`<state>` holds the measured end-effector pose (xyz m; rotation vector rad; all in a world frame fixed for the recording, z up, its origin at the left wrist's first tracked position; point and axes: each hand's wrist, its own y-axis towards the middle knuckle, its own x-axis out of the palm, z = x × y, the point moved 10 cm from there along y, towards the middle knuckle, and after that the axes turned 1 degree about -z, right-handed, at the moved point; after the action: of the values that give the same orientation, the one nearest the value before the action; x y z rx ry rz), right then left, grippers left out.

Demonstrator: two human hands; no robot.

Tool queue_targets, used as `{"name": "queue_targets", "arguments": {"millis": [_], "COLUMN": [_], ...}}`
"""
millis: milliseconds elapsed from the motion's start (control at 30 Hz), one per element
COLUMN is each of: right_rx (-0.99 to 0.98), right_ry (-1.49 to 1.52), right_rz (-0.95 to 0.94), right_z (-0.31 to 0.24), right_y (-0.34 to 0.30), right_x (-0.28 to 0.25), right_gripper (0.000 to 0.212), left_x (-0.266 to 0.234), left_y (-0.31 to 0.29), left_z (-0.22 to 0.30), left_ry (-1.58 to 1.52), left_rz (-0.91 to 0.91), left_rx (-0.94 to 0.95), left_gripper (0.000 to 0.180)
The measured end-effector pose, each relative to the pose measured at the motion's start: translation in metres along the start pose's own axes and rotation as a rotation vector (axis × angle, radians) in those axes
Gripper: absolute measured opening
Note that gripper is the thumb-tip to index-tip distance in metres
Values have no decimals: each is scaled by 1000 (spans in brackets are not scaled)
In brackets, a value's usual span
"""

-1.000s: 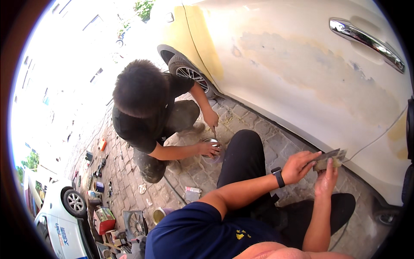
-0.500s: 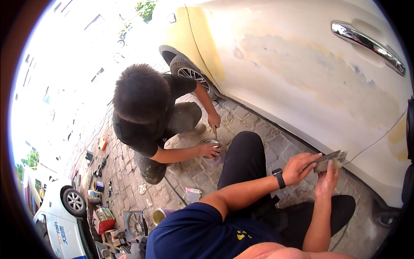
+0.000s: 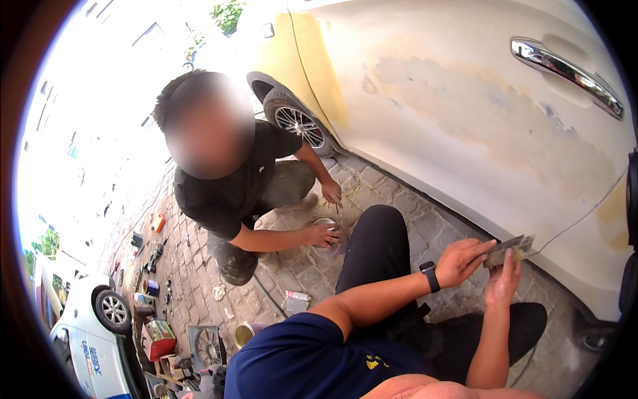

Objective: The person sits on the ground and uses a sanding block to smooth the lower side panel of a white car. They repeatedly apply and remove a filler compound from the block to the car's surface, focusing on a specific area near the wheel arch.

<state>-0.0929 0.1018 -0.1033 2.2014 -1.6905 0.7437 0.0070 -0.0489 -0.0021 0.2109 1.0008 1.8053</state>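
My left hand, with a dark watch on its wrist, grips a thin dark flat scraper. Against it, my right hand holds a second flat scraper, smeared with pale filler. The two blades overlap, so their exact shapes are partly hidden. Both hands are close to the lower part of the car door, apart from it. The door carries a wide grey-beige patch of filler or sanded paint.
To the left a co-worker squats with one hand on a round can. A chrome door handle juts out above right. Tubs, tools and a red box lie on the paving, near a white car.
The co-worker's head has lifted and turned up, and their hand nearer the car has moved slightly over the can. My hands and the scrapers have barely moved.
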Motion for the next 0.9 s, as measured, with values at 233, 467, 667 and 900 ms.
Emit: {"name": "queue_targets", "arguments": {"millis": [233, 467, 667, 900], "right_rx": [5, -10, -4, 14], "right_ry": [-3, -27, -68, -129], "right_rz": [9, 12, 36, 2], "right_z": [1, -2, -3, 5], "right_y": [0, 3, -1, -7], "right_x": [-2, -4, -4, 8], "right_gripper": [36, 36, 33, 33], "left_x": [1, 1, 28, 45], "left_y": [-2, 0, -27, -40], "left_z": [-3, 0, -30, -54], "left_ry": [20, 17, -85, -388], "left_rz": [-18, -36, -162, -145], "left_rx": [-10, -3, -217, -444], "left_gripper": [54, 54, 56, 55]}}
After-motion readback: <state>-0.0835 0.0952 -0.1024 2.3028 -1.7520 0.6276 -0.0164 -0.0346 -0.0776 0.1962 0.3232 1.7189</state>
